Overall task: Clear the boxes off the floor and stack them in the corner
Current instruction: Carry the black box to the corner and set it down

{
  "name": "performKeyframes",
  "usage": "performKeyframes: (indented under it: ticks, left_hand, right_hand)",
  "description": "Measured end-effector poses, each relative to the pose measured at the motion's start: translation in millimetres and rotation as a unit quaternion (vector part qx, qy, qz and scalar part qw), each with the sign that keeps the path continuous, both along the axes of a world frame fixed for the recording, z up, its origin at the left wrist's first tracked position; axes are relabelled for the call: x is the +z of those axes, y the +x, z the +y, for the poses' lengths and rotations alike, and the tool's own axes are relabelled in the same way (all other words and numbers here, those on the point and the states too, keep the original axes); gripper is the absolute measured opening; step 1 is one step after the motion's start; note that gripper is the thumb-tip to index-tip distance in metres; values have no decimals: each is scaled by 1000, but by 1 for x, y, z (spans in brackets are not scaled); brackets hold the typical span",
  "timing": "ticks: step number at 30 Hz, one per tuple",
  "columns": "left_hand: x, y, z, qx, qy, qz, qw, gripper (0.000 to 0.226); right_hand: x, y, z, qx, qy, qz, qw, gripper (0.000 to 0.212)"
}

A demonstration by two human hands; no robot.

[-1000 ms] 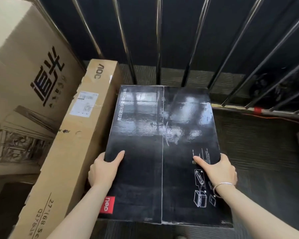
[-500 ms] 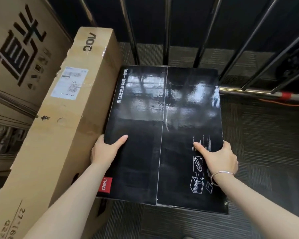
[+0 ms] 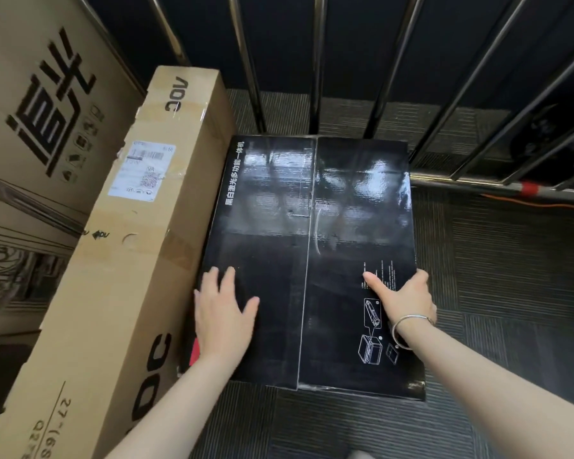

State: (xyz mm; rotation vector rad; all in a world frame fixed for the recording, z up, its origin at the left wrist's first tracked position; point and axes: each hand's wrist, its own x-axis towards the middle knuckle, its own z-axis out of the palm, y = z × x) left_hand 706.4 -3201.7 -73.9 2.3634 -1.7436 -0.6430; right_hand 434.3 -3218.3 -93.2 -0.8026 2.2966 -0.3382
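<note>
Looking down from the head view: black glossy box point(image 3: 312, 253) lying flat on dark carpet point(image 3: 511, 293), its far edge near the upright metal railing bars point(image 3: 315, 61).

Left hand point(image 3: 224, 313) spread flat on the box's near-left top, fingers point(image 3: 227, 279) straight and relaxed, pressing rather than gripping; just beyond the fingertips, a column of white printed characters along the box's left edge. Immediately left of those fingers, a long brown AOC carton point(image 3: 130, 260), side by side with the black box and seemingly touching it, shipping label on its upper face. Farther left again, a large brown carton point(image 3: 40, 104) with bold black characters.

Right hand point(image 3: 403, 298) grasping the box's right edge: thumb on top pointing inward, remaining fingers curled over the side and mostly hidden. Silver bracelet point(image 3: 408, 329) on that wrist. White line drawings of a printer just below the thumb. Beyond and right of that hand, an orange cable point(image 3: 527, 203) on the carpet along the railing's base rail.
</note>
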Motion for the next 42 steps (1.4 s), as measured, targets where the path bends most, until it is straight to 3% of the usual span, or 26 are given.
performKeyframes:
  ticks: [2,5,10,16,21,31,42]
  left_hand:
    - [0,-6,15,-90,48,-20,995,75]
    - [6,-17,27,-130,95,-24,987,74]
    - [50,-35,19,-52,76,141,986,68]
    - [135,-60,-10,8,77,217,973,74]
    - [204,-84,-15,3,105,264,959,77]
    - [340,-110,21,-11,132,384,914,68]
    - [466,-189,136,-186,196,395,878,63]
  right_hand:
    - [2,-2,-6,19,26,-23,999,103]
    - [9,-7,-14,13,64,-66,996,108]
    - [43,2,-15,85,29,-36,995,106]
    - [126,24,-4,174,-53,-149,972,91]
    - [201,20,15,122,-82,-217,965,82]
    - [341,0,95,-60,-182,-202,960,57]
    - [481,-30,245,-201,-257,-148,934,50]
